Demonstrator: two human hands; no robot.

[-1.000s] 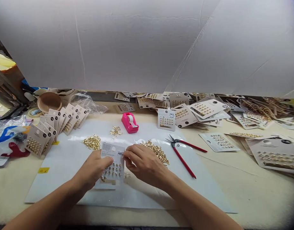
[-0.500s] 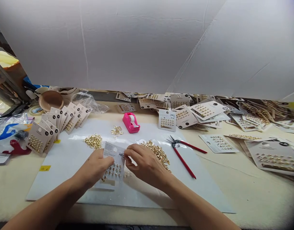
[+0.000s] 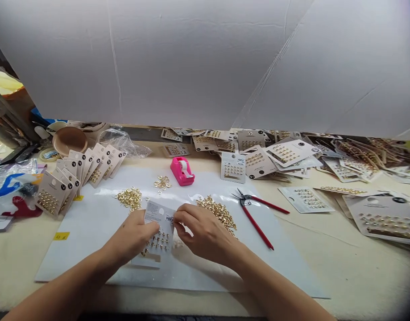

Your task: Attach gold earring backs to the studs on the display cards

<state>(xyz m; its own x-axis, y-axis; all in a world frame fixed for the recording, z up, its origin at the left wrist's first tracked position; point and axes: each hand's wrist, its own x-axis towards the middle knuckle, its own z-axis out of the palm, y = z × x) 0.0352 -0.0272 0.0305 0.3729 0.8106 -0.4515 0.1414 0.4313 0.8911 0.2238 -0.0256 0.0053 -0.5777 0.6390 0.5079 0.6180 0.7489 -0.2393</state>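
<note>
A grey earring card with printed text, a barcode and rows of small gold studs is held tilted above the white sheet. My left hand is closed on the card's left side, its thumb across the front. At the card's upper right edge, beside the barcode, the thumb and fingertips of my right hand are pinched together; whatever lies between them is too small to make out. Left of the card lies a pile of small gold hoops. A larger heap of small gold pieces sits behind my right hand.
A pink tape dispenser stands at the back of the white sheet. Red-handled pliers lie open to the right. Several filled cards fan out at left, and many more cards are piled at the back right.
The card has shifted and tilted slightly between my hands. Both hands keep nearly the same hold and place.
</note>
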